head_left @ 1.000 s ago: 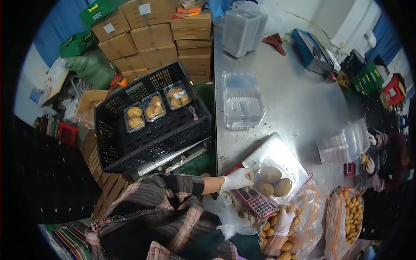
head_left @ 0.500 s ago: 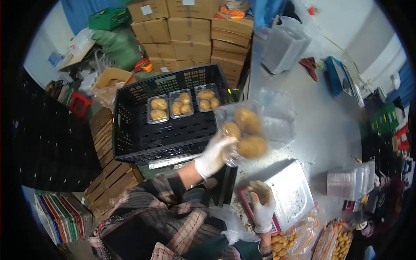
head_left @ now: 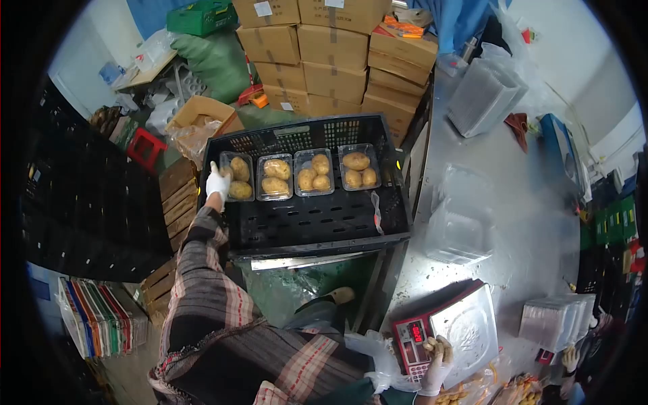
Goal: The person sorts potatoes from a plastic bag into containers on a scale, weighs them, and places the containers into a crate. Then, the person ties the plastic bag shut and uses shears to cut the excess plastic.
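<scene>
My left hand, in a white glove, grips the left edge of a clear plastic pack of potatoes at the far left of a black plastic crate. Three more packs of potatoes lie to its right in one row along the crate's far side. My right hand, also gloved and soiled, rests on the front of a digital scale beside its red keypad and holds nothing. The scale's pan is bare.
Empty clear packs lie on the steel table; another stack stands right of the scale. Cardboard boxes are piled behind the crate. Bags of potatoes sit at the bottom edge. Another person's gloved hand shows at the lower right.
My left hand lifted the filled pack off the scale, swung it left and set it at the left end of the crate's row. My right hand moved onto the scale.
</scene>
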Action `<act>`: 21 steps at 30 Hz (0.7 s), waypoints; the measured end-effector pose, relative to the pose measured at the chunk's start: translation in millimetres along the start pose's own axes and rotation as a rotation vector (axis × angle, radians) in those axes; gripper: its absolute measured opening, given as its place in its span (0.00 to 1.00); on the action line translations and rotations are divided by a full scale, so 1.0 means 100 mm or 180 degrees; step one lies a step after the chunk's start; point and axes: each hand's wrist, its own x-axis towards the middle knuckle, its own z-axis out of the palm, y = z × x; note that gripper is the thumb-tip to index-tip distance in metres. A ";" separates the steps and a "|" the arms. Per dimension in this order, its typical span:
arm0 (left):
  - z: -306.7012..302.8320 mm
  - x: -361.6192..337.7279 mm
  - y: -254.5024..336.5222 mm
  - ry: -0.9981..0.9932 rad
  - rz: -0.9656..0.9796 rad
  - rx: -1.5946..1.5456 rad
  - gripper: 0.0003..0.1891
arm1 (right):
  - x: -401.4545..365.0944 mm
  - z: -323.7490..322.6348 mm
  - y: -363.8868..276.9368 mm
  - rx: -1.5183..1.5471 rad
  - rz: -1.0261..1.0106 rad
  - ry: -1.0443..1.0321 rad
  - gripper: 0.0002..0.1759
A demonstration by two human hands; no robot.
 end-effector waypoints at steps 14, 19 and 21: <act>1.13 -1.24 1.71 0.1922 0.1246 -0.0213 0.34 | -0.41 -0.68 0.45 -0.0572 -0.0213 0.0461 0.14; 0.87 -0.68 0.18 0.0136 -0.3237 -0.3149 0.44 | -0.78 -0.81 0.56 -0.0533 0.0711 0.0967 0.22; 1.36 -0.29 -0.57 0.0517 -0.2314 -0.3325 0.47 | -0.73 -0.79 0.58 -0.0606 0.0922 0.0886 0.22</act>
